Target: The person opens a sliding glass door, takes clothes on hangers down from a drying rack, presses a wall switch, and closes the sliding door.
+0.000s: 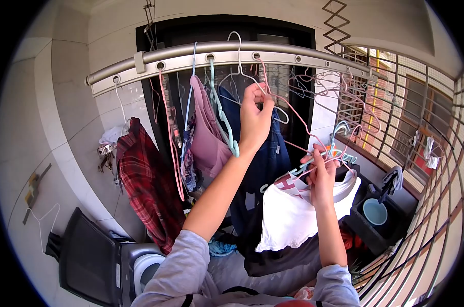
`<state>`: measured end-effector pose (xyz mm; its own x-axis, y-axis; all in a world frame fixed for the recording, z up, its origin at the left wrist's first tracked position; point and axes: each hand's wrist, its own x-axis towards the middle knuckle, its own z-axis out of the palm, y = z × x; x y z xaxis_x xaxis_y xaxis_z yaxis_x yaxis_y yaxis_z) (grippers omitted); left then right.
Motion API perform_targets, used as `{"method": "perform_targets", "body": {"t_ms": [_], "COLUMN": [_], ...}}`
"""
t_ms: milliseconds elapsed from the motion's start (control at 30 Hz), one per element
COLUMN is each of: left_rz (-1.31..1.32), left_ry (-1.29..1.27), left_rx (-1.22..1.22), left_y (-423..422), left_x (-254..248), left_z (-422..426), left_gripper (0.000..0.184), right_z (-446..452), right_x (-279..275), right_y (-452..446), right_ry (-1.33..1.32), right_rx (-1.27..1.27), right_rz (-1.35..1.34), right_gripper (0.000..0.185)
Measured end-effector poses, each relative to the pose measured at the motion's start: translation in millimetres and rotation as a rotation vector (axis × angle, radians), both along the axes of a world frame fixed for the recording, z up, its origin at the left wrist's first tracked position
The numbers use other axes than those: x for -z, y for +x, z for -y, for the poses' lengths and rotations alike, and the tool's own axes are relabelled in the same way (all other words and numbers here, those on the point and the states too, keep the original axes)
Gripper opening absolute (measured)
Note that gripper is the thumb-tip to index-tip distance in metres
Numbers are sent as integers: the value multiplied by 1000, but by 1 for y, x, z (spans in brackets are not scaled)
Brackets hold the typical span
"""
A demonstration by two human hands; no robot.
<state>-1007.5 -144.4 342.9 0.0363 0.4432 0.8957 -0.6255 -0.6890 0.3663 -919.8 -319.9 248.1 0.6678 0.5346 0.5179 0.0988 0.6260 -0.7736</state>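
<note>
My left hand (257, 115) is raised just under the drying rail, its fingers pinched on a wire clothes hanger. A white hanger (239, 61) and a pink hanger (303, 120) cross there, and I cannot tell which one it grips. Lower and to the right, my right hand (321, 176) is closed around a bunch of pink and mint-green hangers (340, 134). A white top (288, 215) hangs below that hand, and a dark garment (278, 256) shows under it. Part of the bunch is hidden behind the fingers.
The metal drying rail (175, 53) spans overhead, bearing a red plaid shirt (145, 179), a mauve bra (209, 138) and dark blue trousers (273, 148). A washing machine with raised lid (88, 256) stands lower left. Window bars (436, 204) and a blue basin (375, 211) are at right.
</note>
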Motion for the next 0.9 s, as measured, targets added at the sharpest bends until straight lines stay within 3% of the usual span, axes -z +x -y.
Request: {"method": "perform_targets", "body": {"t_ms": [267, 367, 633, 900], "left_rz": [-129, -179, -357, -554], "left_ry": [75, 63, 50, 31], "left_rx": [191, 204, 252, 406], "left_y": [-29, -41, -79, -149], "left_x": [3, 23, 102, 176], "left_z": [16, 23, 32, 43], "left_gripper": [36, 40, 44, 47], "right_z": [15, 30, 64, 66], "right_x": [5, 12, 46, 103], "right_y": [5, 8, -8, -56], "right_ry": [-68, -63, 1, -137], "right_rx": [38, -3, -173, -258], "right_rz": [42, 20, -113, -120], "right_gripper": [53, 59, 46, 48]}}
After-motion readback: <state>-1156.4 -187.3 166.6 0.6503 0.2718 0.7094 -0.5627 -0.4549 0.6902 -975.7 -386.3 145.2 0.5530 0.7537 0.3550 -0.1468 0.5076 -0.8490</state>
